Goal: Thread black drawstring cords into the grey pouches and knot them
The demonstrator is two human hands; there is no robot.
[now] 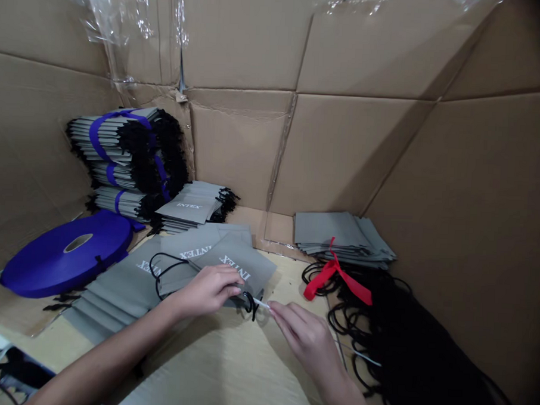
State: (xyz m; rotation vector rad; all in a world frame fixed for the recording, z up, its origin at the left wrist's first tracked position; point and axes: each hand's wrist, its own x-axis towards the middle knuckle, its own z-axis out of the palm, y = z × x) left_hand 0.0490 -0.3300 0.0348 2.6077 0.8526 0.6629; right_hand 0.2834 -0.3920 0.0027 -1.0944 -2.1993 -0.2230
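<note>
My left hand (217,288) pinches the edge of a grey pouch (240,264) printed INTEX, near the table's middle. Between the fingers of my right hand (306,332) is a thin white stick (261,303), pointing left toward the pouch's edge. A looped black cord (250,306) hangs at the stick's far end, just right of my left fingers. Another black cord loop (157,272) lies over the grey pouches left of my left hand. My left fingers hide part of the pouch edge.
Bundled grey pouches (109,139) tied with purple ribbon stand at the back left, beside a purple ribbon roll (39,252). A loose pouch stack (189,205) sits nearby. On the right are flat grey pouches (327,229), black cords (416,346) and a red ribbon (320,279). Cardboard walls (237,141) surround the table.
</note>
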